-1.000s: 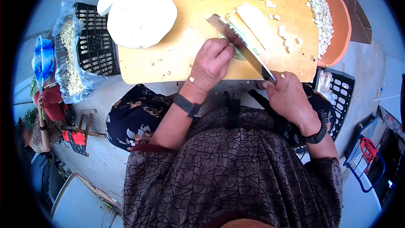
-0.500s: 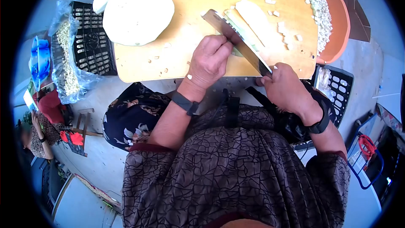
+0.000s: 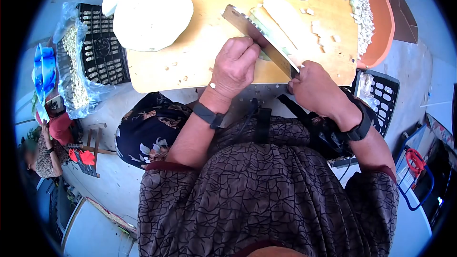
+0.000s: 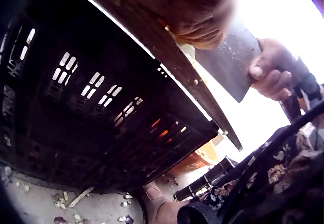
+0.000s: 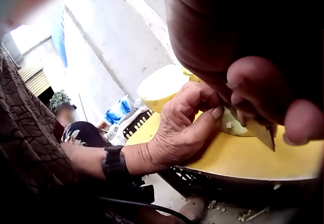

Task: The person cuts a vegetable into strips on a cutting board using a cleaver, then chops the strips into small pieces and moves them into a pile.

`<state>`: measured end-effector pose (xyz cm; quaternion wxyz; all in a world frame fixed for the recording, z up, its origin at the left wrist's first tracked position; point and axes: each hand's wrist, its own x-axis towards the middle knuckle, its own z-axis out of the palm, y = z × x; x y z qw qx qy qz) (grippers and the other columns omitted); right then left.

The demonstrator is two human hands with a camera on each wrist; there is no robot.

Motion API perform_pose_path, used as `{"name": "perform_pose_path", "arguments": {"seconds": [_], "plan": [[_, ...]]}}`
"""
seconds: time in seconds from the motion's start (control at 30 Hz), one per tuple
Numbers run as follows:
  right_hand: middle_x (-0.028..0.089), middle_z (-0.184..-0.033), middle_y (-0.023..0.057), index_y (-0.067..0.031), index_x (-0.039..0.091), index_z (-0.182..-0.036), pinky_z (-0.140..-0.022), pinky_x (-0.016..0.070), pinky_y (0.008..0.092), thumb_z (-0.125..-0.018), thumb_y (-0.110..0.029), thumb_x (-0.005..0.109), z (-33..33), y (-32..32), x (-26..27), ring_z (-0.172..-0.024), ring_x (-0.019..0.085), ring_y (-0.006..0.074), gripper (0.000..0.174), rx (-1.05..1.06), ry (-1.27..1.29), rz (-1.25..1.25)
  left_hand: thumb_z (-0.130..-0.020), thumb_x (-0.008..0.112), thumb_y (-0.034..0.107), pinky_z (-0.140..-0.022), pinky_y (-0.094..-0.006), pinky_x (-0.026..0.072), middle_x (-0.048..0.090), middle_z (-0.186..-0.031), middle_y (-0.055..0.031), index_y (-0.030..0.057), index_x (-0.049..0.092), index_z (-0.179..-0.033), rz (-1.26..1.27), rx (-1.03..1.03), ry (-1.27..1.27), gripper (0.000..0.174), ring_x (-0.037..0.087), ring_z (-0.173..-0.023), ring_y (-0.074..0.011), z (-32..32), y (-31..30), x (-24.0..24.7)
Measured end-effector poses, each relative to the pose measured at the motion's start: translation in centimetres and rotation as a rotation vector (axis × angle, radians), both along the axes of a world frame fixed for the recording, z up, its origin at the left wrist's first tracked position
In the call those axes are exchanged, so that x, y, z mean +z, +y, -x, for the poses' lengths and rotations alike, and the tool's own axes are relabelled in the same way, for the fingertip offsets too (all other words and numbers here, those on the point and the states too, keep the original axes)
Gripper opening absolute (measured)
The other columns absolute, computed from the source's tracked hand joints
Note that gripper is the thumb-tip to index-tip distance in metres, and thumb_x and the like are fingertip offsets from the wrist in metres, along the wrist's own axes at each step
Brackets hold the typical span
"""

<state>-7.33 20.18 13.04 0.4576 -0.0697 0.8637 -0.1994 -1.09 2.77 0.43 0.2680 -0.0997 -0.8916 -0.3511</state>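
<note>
On the wooden cutting board, my left hand curls its fingers over a green-skinned gourd piece and holds it down. My right hand grips the handle of a broad knife, whose blade lies slantwise against the left knuckles. A pale peeled strip lies just beyond the blade. The right wrist view shows the left hand with its thumb against the gourd piece, and the knife beside it. From below, the left wrist view shows the knife in my right hand.
A large pale halved gourd lies on the board's far left. Diced pieces are heaped by an orange basin at the right. Black crates and a bag of pieces stand to the left. Another person sits lower left.
The knife and my right hand have moved forward and to the left along the gourd piece. My left hand stays on the piece.
</note>
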Motion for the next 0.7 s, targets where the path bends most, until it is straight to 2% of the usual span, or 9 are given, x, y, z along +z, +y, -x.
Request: {"name": "perform_pose_path", "arguments": {"seconds": [0.2, 0.3, 0.4, 0.7], "plan": [[0.065, -0.081, 0.0316, 0.0107, 0.062, -0.087, -0.073, 0.0538, 0.0459, -0.082, -0.002, 0.052, -0.2, 0.3, -0.8, -0.079, 0.068, 0.0434, 0.017, -0.023, 0.034, 0.006, -0.068, 0.063, -0.011, -0.074, -0.0378, 0.0531, 0.062, -0.096, -0.0111, 0.0023, 0.066, -0.092, 0.002, 0.005, -0.009, 0.027, 0.061, -0.088, -0.0299, 0.0, 0.2, 0.2], [0.065, -0.08, 0.0312, 0.011, 0.062, -0.087, -0.072, 0.0539, 0.0456, -0.08, 0.0, 0.051, -0.2, 0.4, -2.2, -0.078, 0.068, 0.0422, 0.017, 0.189, 0.163, 0.046, -0.069, 0.062, -0.011, -0.075, -0.0377, 0.0529, 0.062, -0.096, -0.0114, 0.0023, 0.066, -0.092, 0.002, 0.012, -0.01, 0.026, 0.061, -0.087, -0.0301, 0.0, 0.3, 0.2], [0.065, -0.079, 0.0313, 0.0116, 0.063, -0.086, -0.072, 0.0542, 0.0451, -0.078, 0.001, 0.051, 0.8, -1.8, -0.3, -0.078, 0.069, 0.0421, 0.018, -0.034, -0.098, -0.015, -0.07, 0.063, -0.01, -0.075, -0.0381, 0.0526, 0.063, -0.095, -0.0116, 0.0025, 0.066, -0.092, -0.004, 0.019, -0.009, 0.025, 0.061, -0.087, -0.0305, 0.0, 0.4, 0.2], [0.067, -0.083, 0.0292, 0.0099, 0.066, -0.089, -0.075, 0.055, 0.0437, -0.077, -0.001, 0.052, -0.1, -2.5, -2.6, -0.081, 0.07, 0.0401, 0.021, 0.087, 0.156, 0.084, -0.073, 0.066, -0.008, -0.073, -0.0382, 0.0511, 0.061, -0.09, -0.0119, 0.0026, 0.062, -0.086, -0.053, 0.06, 0.022, 0.018, 0.06, -0.085, -0.0309, 0.2, 0.4, 0.1]]}}
